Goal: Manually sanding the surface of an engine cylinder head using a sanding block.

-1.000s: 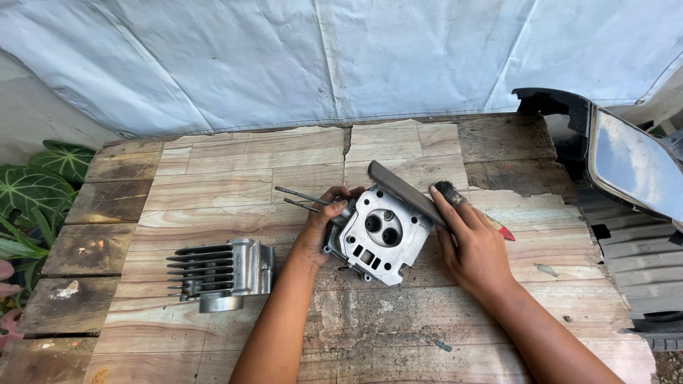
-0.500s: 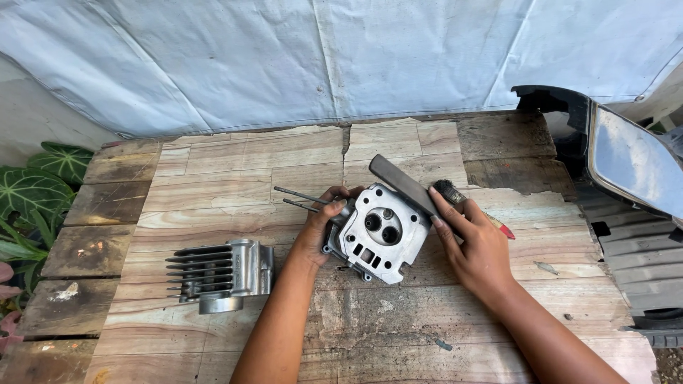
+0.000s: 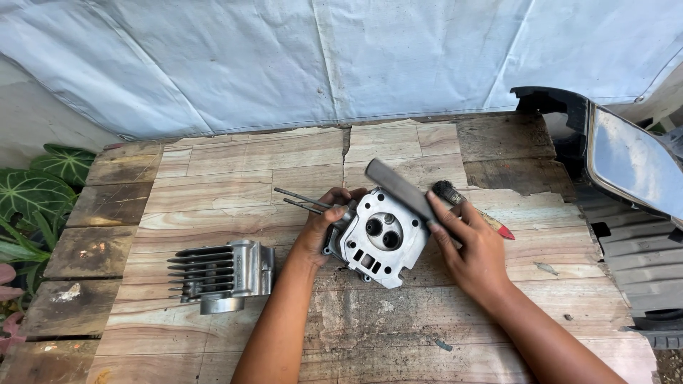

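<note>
Head (image 3: 380, 238) sits tilted mid-desk (image 3: 235, 163), your left hand (image 3: 324, 227) clamped on its left edge. Your right hand (image 3: 469, 249) grips the file (image 3: 402, 188) laid across its top corner. With only one side held, the head could rock or slide under pressure, so the file might skid and gouge its face.

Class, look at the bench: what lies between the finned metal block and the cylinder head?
In the head view, only the left hand and its forearm lie between the finned metal block and the cylinder head; the hand grips the head.
</note>
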